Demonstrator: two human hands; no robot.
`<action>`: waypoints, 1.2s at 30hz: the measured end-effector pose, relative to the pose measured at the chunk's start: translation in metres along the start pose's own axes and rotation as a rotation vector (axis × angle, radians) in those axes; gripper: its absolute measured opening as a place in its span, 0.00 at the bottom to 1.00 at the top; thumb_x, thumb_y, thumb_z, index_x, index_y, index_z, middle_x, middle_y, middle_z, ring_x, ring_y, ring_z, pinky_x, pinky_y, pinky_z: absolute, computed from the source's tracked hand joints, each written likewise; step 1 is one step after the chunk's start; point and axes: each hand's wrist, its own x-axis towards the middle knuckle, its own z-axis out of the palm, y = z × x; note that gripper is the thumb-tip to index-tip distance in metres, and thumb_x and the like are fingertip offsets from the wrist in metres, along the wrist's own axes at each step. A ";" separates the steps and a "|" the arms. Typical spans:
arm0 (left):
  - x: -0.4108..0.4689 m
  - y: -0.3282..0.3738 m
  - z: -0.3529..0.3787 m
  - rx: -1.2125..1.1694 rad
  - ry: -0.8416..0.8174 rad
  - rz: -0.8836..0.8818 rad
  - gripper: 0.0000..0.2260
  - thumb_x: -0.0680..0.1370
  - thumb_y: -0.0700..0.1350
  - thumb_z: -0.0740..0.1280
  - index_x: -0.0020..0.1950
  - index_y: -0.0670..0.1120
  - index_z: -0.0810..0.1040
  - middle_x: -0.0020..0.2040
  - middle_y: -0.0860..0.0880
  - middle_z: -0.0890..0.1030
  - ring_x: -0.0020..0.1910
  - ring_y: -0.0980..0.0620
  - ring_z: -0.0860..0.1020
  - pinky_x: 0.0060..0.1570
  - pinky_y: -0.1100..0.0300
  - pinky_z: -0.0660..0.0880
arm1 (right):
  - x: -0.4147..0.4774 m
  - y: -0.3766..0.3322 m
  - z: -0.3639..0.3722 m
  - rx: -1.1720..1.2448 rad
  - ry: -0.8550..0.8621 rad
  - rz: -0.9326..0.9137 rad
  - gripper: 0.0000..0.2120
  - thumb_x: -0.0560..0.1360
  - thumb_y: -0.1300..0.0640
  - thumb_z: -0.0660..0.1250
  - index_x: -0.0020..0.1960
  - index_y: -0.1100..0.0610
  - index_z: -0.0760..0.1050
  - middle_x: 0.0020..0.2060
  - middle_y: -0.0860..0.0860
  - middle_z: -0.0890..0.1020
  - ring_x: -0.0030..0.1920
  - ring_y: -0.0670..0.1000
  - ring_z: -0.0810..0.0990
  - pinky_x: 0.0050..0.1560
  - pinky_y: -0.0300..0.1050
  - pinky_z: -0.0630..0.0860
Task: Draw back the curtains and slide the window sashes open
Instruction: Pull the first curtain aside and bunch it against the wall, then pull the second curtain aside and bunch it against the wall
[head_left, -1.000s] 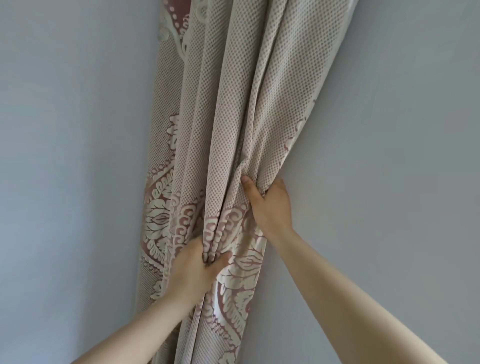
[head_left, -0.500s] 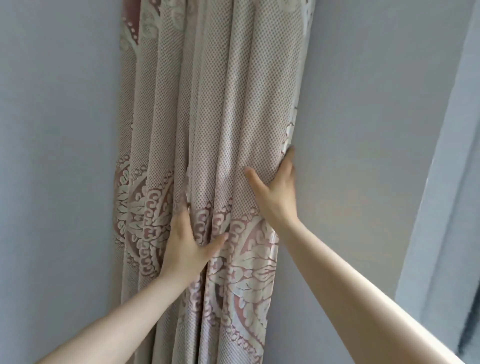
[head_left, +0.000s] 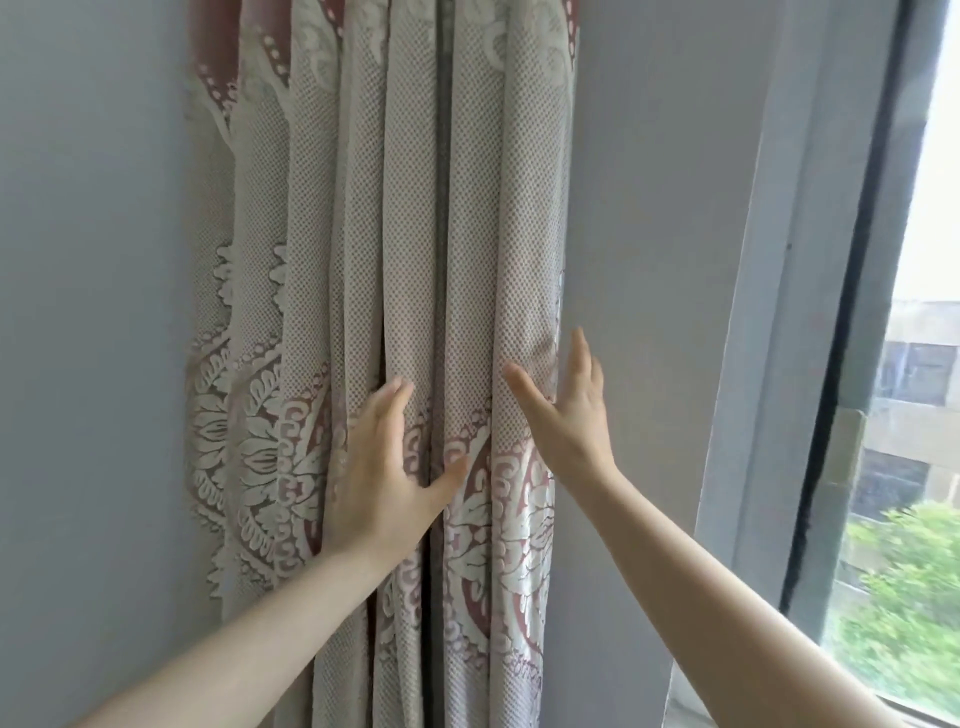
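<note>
A beige curtain (head_left: 405, 234) with dotted weave and pink-and-cream floral pattern hangs bunched in folds against the wall corner. My left hand (head_left: 382, 467) lies flat on its middle folds, fingers apart, holding nothing. My right hand (head_left: 569, 410) is spread at the curtain's right edge, fingers pointing up, gripping no cloth. At the far right the window (head_left: 914, 364) shows, with a dark frame strip (head_left: 841, 332) and a pale latch (head_left: 844, 447) on it.
A grey wall (head_left: 649, 208) separates the curtain from the window frame, and more grey wall (head_left: 88, 312) lies to the left. Outside the glass are a building and green bushes (head_left: 904, 587). A pale sill (head_left: 691, 712) sits at the bottom right.
Both hands have let go of the gathered cloth and now rest open on it. The curtain hangs straighter, and the view has swung right, bringing the window into sight.
</note>
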 end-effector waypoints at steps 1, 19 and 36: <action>0.000 0.001 -0.004 -0.014 -0.021 0.028 0.38 0.71 0.59 0.70 0.75 0.50 0.57 0.76 0.53 0.59 0.75 0.58 0.55 0.73 0.50 0.60 | -0.005 -0.002 -0.002 -0.021 0.009 0.017 0.45 0.73 0.35 0.64 0.79 0.50 0.44 0.78 0.51 0.52 0.77 0.48 0.50 0.72 0.46 0.52; -0.049 0.071 0.062 -0.503 -0.375 0.077 0.26 0.69 0.56 0.68 0.65 0.48 0.72 0.59 0.53 0.75 0.59 0.57 0.75 0.60 0.57 0.74 | -0.122 0.008 -0.156 -0.443 0.362 0.207 0.29 0.74 0.48 0.69 0.71 0.56 0.66 0.64 0.53 0.76 0.61 0.50 0.75 0.60 0.48 0.74; -0.156 0.349 0.240 -0.858 -0.643 0.334 0.21 0.71 0.50 0.70 0.61 0.43 0.75 0.54 0.47 0.80 0.51 0.53 0.79 0.51 0.58 0.79 | -0.263 0.026 -0.476 -0.826 0.654 0.372 0.18 0.76 0.52 0.68 0.64 0.56 0.72 0.57 0.51 0.78 0.54 0.48 0.76 0.53 0.40 0.71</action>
